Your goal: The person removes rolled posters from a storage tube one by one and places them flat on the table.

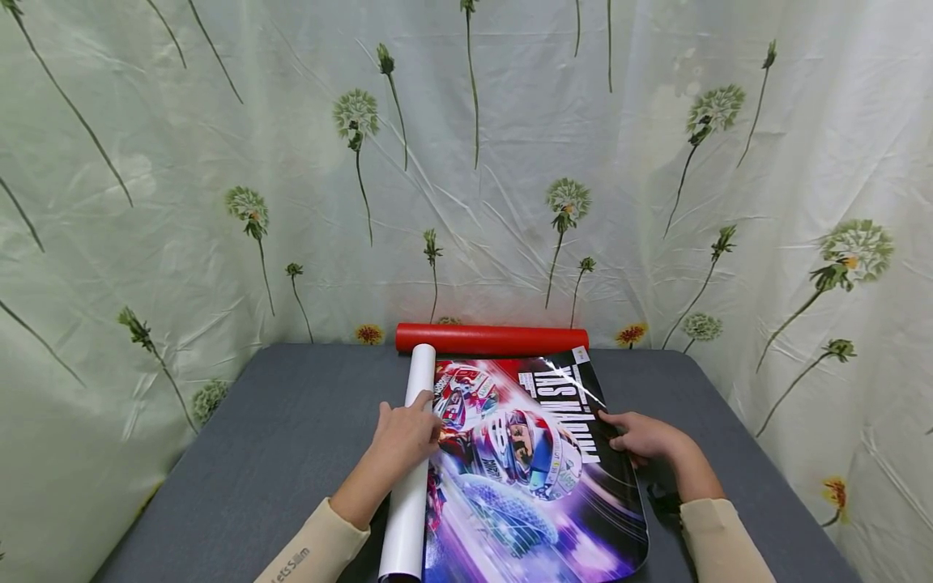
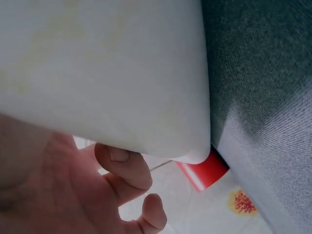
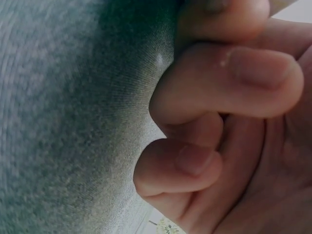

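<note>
A glossy poster [image 1: 510, 486] with a racing helmet and bright streaks lies partly unrolled on the table, its left side a white roll [image 1: 408, 510]. My left hand [image 1: 404, 437] holds this roll, index finger along its top and thumb towards the printed face. In the left wrist view, bent fingers [image 2: 131, 170] lie against the white poster back [image 2: 122, 73]. At the poster's right edge, my right hand [image 1: 652, 441] pinches the sheet between thumb and fingers. Its curled fingers [image 3: 224, 83] show close up in the right wrist view; the pinch itself is hidden there.
A red tube [image 1: 492, 337] lies across the back of the grey cloth-covered table [image 1: 291, 453], just behind the poster's far edge. Behind the table hangs a pale curtain [image 1: 466, 202] with a dandelion print. Something dark [image 1: 665, 502] lies beside the right wrist.
</note>
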The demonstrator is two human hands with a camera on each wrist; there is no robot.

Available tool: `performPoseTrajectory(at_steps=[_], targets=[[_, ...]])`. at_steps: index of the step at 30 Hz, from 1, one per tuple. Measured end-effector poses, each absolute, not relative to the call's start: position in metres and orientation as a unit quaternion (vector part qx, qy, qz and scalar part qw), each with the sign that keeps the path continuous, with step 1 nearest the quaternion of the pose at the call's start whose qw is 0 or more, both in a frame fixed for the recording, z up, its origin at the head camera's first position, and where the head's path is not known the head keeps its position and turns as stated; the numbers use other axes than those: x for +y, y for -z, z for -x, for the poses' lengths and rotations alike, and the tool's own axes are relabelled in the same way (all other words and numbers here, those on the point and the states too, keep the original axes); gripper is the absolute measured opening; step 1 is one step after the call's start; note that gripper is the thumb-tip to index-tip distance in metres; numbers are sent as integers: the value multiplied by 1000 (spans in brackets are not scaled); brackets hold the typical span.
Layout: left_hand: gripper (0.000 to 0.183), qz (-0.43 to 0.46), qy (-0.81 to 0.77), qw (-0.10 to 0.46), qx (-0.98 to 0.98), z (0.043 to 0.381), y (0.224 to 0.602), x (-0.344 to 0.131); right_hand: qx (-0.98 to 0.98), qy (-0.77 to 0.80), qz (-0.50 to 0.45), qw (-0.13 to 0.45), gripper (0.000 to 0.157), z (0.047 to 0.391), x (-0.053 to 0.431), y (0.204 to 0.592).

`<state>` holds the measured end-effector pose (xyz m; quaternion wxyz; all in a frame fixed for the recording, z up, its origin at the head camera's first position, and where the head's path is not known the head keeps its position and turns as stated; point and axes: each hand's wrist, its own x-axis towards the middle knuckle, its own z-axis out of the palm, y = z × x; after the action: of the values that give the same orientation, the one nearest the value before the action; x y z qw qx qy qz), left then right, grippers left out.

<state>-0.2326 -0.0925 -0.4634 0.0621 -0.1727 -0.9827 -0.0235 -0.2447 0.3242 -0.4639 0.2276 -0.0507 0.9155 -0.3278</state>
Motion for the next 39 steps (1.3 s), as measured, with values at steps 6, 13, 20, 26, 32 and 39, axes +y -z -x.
performPoseTrajectory(at_steps=[6, 13, 20, 26, 32, 39], targets=[[9, 171, 7, 67, -983, 232, 464, -93, 916, 328, 47, 227, 67, 245, 326, 464], [17, 167, 11, 56, -984, 234, 464, -93, 917, 325, 45, 226, 68, 243, 327, 462], [14, 181, 1, 72, -981, 234, 464, -95, 916, 330, 49, 225, 68, 243, 329, 460], [18, 182, -5, 84, -980, 233, 465, -95, 917, 327, 51, 222, 67, 242, 331, 459], [17, 181, -7, 83, -980, 232, 465, -95, 917, 331, 47, 217, 67, 241, 332, 460], [22, 174, 2, 70, -982, 231, 464, -94, 918, 329, 40, 215, 66, 242, 333, 462]])
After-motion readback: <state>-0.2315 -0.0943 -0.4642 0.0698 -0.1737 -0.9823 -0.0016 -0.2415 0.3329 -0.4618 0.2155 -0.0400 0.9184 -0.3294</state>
